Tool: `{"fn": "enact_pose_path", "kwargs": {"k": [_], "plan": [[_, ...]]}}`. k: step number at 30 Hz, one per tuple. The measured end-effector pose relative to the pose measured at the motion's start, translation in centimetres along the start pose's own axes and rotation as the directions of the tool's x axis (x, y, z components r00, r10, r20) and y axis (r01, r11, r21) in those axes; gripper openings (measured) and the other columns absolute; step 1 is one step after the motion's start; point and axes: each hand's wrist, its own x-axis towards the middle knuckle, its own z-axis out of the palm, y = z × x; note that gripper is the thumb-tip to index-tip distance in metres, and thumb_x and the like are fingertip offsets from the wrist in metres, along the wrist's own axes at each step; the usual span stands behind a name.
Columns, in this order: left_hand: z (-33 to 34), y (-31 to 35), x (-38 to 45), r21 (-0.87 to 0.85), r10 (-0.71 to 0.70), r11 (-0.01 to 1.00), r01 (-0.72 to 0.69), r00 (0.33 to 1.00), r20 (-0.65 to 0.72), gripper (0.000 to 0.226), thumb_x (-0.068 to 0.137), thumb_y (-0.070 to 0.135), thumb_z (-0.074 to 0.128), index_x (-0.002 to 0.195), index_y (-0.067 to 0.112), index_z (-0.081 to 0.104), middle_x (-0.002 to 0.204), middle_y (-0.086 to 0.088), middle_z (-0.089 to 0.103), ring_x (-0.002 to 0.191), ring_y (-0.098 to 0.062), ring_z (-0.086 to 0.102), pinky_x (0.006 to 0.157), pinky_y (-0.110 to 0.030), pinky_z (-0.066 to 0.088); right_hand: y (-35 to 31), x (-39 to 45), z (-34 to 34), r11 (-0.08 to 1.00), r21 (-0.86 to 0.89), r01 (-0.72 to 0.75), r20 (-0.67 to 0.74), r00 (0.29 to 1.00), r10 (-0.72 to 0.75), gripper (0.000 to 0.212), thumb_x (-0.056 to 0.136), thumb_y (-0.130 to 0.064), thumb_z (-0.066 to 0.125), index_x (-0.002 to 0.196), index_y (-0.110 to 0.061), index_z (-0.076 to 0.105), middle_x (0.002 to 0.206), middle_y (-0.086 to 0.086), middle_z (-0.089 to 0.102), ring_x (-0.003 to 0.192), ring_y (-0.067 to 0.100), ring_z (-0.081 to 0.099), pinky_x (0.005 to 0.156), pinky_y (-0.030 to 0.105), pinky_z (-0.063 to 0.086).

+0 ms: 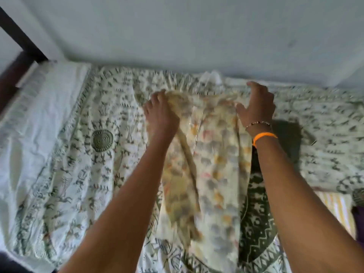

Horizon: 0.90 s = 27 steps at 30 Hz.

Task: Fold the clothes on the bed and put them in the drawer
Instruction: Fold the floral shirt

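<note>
A cream garment (214, 164) printed with grey, yellow and pink shapes lies lengthwise across the bed, from the near edge toward the wall. My left hand (160, 113) grips its far left corner, where the cloth bunches up. My right hand (256, 104), with a bead bracelet and an orange band on the wrist, holds the far right corner between thumb and fingers. Both arms reach out over the cloth. The picture is blurred by motion. No drawer is in view.
The bed (82, 154) is covered with a white sheet printed with dark green figures and round motifs. A white pillow (33, 123) lies at the left. A small white cloth (211, 77) sits by the wall. A dark wooden frame (13, 62) stands far left. Striped fabric (336, 209) shows at right.
</note>
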Motion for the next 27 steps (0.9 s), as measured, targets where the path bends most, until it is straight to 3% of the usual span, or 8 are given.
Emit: {"fn": "enact_pose_path", "kwargs": {"k": [3, 7, 11, 14, 17, 23, 25, 27], "plan": [[7.9, -4.6, -9.1, -0.02, 0.057, 0.998, -0.054, 0.98, 0.19, 0.052, 0.085, 0.013, 0.053, 0.135, 0.011, 0.041, 0.134, -0.01, 0.043, 0.117, -0.029, 0.041, 0.102, -0.037, 0.03, 3.2, -9.0, 8.6, 0.998, 0.039, 0.056, 0.116, 0.991, -0.06, 0.038, 0.083, -0.012, 0.058, 0.12, -0.006, 0.057, 0.126, 0.02, 0.052, 0.119, 0.038, 0.045, 0.1, 0.046, 0.036], [13.8, -10.3, -21.6, 0.057, 0.022, 0.997, -0.057, 0.874, 0.486, 0.045, 0.088, 0.039, 0.052, 0.131, 0.025, 0.044, 0.136, 0.0, 0.039, 0.125, -0.021, 0.034, 0.106, -0.03, 0.026, 6.7, -22.0, 14.9, 0.995, 0.032, -0.091, 0.302, 0.95, 0.077, 0.029, 0.069, 0.004, 0.066, 0.096, -0.005, 0.069, 0.107, 0.02, 0.062, 0.105, 0.042, 0.054, 0.09, 0.045, 0.042], [16.8, -13.6, -25.1, 0.05, -0.251, 0.965, 0.257, 0.85, 0.464, 0.058, 0.083, 0.039, 0.059, 0.13, 0.013, 0.037, 0.131, -0.009, 0.035, 0.122, -0.025, 0.033, 0.104, -0.032, 0.025, 8.0, -28.2, 18.1, 0.962, 0.125, -0.241, 0.307, 0.932, 0.194, 0.03, 0.064, 0.012, 0.062, 0.084, -0.009, 0.069, 0.093, 0.018, 0.063, 0.091, 0.043, 0.058, 0.078, 0.038, 0.043], [17.6, -15.0, -23.7, -0.09, -0.458, 0.844, 0.529, 0.797, 0.393, 0.064, 0.076, 0.02, 0.071, 0.128, 0.001, 0.039, 0.123, -0.015, 0.04, 0.117, -0.034, 0.037, 0.102, -0.04, 0.026, 7.0, -29.3, 19.5, 0.958, 0.246, -0.15, 0.396, 0.917, 0.042, 0.044, 0.072, 0.019, 0.052, 0.105, -0.007, 0.067, 0.116, 0.015, 0.06, 0.116, 0.033, 0.054, 0.097, 0.029, 0.039], [18.0, -16.1, -22.2, -0.081, -0.44, 0.86, 0.503, 0.813, 0.381, 0.055, 0.076, 0.026, 0.071, 0.12, 0.003, 0.049, 0.119, -0.013, 0.051, 0.111, -0.032, 0.046, 0.093, -0.036, 0.03, 5.8, -28.1, 21.1, 0.954, 0.292, -0.071, 0.538, 0.837, -0.103, 0.06, 0.074, 0.02, 0.046, 0.128, -0.006, 0.055, 0.133, 0.012, 0.049, 0.128, 0.026, 0.044, 0.11, 0.027, 0.032], [17.3, -17.9, -21.1, -0.097, -0.211, 0.954, 0.283, 0.865, 0.455, 0.019, 0.084, 0.022, 0.065, 0.094, 0.007, 0.07, 0.103, -0.005, 0.06, 0.096, -0.025, 0.051, 0.085, -0.034, 0.039, 5.2, -28.1, 22.5, 0.986, 0.101, -0.129, 0.499, 0.864, 0.062, 0.057, 0.071, -0.001, 0.069, 0.125, -0.014, 0.054, 0.131, 0.011, 0.043, 0.114, 0.035, 0.048, 0.101, 0.022, 0.016], [16.2, -18.7, -20.7, -0.302, -0.245, 0.859, 0.414, 0.849, 0.468, 0.02, 0.087, 0.016, 0.062, 0.067, 0.014, 0.062, 0.074, -0.001, 0.059, 0.068, -0.013, 0.054, 0.065, -0.033, 0.04, 5.4, -28.2, 22.6, 0.991, 0.101, -0.087, 0.422, 0.906, 0.036, 0.036, 0.072, -0.003, 0.071, 0.107, -0.012, 0.065, 0.115, 0.011, 0.054, 0.101, 0.035, 0.053, 0.098, 0.032, 0.033], [14.5, -20.4, -20.2, -0.501, -0.355, 0.649, 0.572, 0.811, 0.466, 0.022, 0.093, 0.021, 0.056, 0.073, 0.017, 0.063, 0.067, -0.004, 0.063, 0.059, -0.011, 0.057, 0.054, -0.036, 0.046, 4.9, -28.1, 22.3, 0.983, 0.178, -0.035, 0.278, 0.96, -0.016, 0.013, 0.075, -0.006, 0.073, 0.086, -0.01, 0.067, 0.091, 0.008, 0.06, 0.086, 0.03, 0.053, 0.077, 0.037, 0.046]]}}
